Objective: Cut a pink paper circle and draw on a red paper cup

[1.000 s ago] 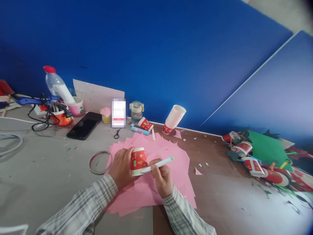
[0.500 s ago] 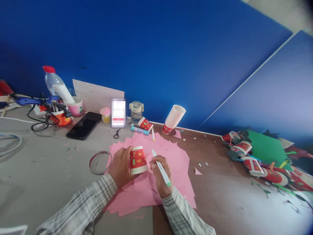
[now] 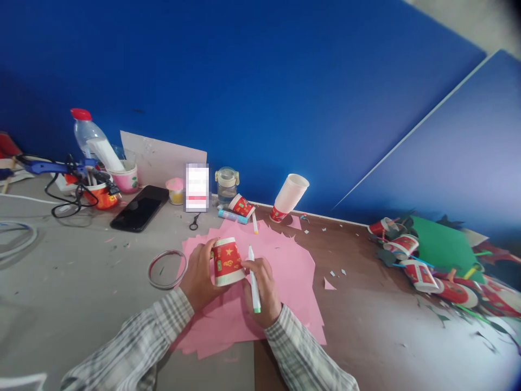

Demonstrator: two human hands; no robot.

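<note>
A red paper cup (image 3: 228,262) with gold patterns and white bands is gripped from its left side by my left hand (image 3: 199,277). It is tilted a little above a pile of pink paper sheets (image 3: 285,282). My right hand (image 3: 262,288) is closed around a white marker (image 3: 254,279) with a green end, its other end pointing away from me. Fingers of that hand reach the cup's lower right side; whether they grip it I cannot tell. To the left of my left hand lies a ring-shaped roll (image 3: 167,269).
Behind the paper are a stack of paper cups (image 3: 290,197), a tipped red cup (image 3: 241,206), a glue stick (image 3: 233,216), a lidded jar (image 3: 227,184) and scissors (image 3: 194,221). A phone (image 3: 140,208) lies left. Cup crafts (image 3: 421,275) and green paper (image 3: 442,244) crowd the right.
My right hand has moved slightly left up to the cup, and the marker has turned more upright. The cup has been raised and tilted slightly in my left hand.
</note>
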